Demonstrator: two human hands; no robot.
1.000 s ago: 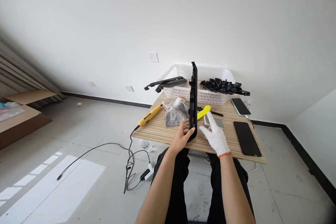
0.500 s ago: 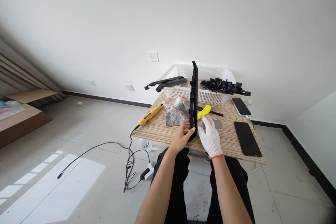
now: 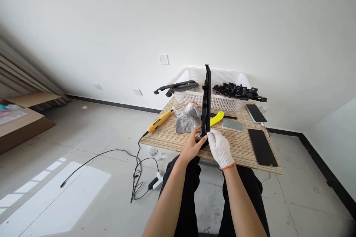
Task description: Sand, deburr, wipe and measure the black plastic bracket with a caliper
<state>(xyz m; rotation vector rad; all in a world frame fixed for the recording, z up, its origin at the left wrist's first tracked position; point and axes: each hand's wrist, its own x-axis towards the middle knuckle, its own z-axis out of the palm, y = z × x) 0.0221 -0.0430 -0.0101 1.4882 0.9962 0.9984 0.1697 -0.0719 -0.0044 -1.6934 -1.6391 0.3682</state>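
Nearest the camera, both hands close around the lower end of a long black plastic strip (image 3: pixel 206 100), which stands upright with its foot near the front edge of the surface (image 3: pixel 244 150). The bare left hand (image 3: pixel 191 144) is curled about the strip's base from the left, fingers wrapped and thumb pressed to the side. The right hand (image 3: pixel 219 148), in a white knit glove, grips the same end from the right, fingers folded onto it, so the two hands touch or nearly touch across the part. The strip looks like a light, rigid moulded piece, narrow and ribbed, likely to flex a little along its length but not to sag; held only at the foot, its tall free end could sway, so a hold low down with both hands, as here, seems the steady place. Its plastic may be smooth, and the glove should help against slipping. Just behind the hands lie a grey cloth glove (image 3: pixel 187 120), a yellow-handled knife (image 3: pixel 217 118) and a yellow powered tool (image 3: pixel 160 121) on a cable. To the right are a small grey block (image 3: pixel 232 125) and two phones (image 3: pixel 263 147). Farthest back, a white basket (image 3: pixel 222 100) carries more black parts (image 3: pixel 239 92).
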